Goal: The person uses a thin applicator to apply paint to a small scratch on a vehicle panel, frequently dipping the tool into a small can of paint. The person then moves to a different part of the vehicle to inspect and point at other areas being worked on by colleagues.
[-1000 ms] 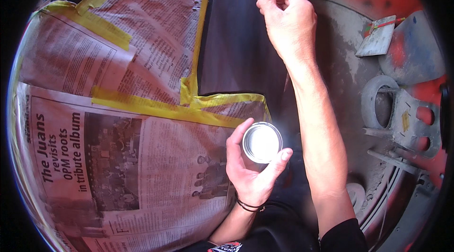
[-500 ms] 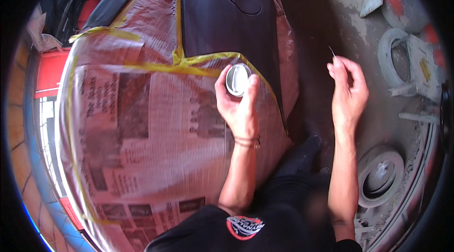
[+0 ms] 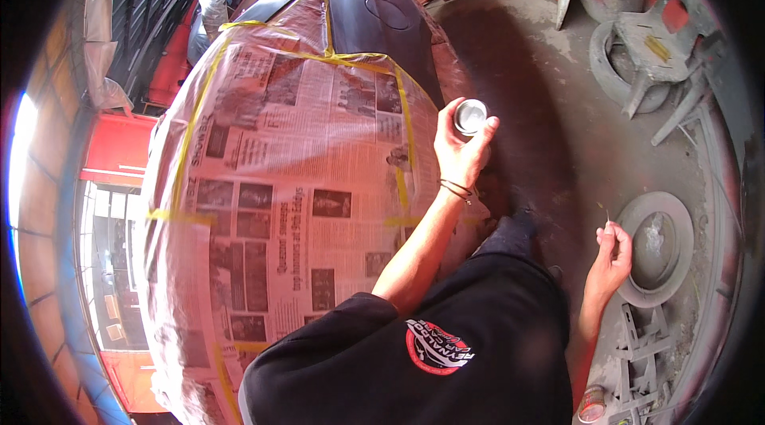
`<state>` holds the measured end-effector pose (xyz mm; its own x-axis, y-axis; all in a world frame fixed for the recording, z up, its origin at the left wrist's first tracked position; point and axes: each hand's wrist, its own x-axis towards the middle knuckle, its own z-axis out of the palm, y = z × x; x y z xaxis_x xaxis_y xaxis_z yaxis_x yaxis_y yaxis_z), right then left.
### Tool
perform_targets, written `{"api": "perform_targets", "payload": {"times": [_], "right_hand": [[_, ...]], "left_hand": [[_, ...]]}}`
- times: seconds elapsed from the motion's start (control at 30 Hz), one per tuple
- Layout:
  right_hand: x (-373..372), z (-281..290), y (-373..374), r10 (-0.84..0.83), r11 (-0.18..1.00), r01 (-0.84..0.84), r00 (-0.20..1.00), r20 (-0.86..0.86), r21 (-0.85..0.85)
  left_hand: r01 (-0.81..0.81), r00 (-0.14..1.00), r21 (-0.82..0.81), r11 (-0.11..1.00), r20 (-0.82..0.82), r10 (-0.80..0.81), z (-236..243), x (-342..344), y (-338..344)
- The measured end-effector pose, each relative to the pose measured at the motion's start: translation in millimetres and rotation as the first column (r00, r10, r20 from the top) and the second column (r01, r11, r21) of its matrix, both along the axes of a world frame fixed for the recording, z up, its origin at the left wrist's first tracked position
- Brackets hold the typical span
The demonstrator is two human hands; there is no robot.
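Black short-sleeved shirt, round red, white and black emblem on its front, thin dark bracelets on left wrist, dark trousers

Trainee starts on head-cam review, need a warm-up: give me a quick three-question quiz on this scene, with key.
1. Which hand holds the small round container?
2. True or false: yellow tape runs across the newspaper sheets.
3. The right hand, pinching a thin stick-like piece, is:
A) directly above the container
B) apart from the container, lower in the picture
C) pressed against the newspaper sheets

Key: 1. The left hand; 2. True; 3. B
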<state>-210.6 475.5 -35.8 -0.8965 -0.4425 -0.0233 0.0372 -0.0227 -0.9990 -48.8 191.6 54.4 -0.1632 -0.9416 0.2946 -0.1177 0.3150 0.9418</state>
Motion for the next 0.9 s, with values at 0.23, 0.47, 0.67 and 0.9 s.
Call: {"api": "perform_targets", "payload": {"times": [0.23, 0.47, 0.67, 0.9], "right_hand": [[59.6, 49.3, 92.4, 0.002, 0.999, -0.003, 1.000, 0.023, 0.035], [105.8, 60.9, 102.5, 0.022, 1.000, -0.022, 0.999, -0.028, -0.012], [126.2, 83.7, 97.6, 0.056, 0.998, -0.055, 0.996, -0.073, 0.014], [143.8, 95.0, 87.6, 0.234, 0.972, -0.235, 0.972, -0.029, -0.032]], "left_hand": [[0.206, 0.978, 0.073, 0.976, -0.044, -0.204, -4.6, -8.1, 82.8], [0.307, 0.950, 0.056, 0.950, -0.083, -0.302, -2.8, -2.1, 102.8], [0.337, 0.937, 0.041, 0.940, -0.107, -0.332, 19.8, 11.0, 95.6], [0.234, 0.969, -0.003, 0.972, -0.083, -0.234, 28.5, 32.4, 84.2]]}}
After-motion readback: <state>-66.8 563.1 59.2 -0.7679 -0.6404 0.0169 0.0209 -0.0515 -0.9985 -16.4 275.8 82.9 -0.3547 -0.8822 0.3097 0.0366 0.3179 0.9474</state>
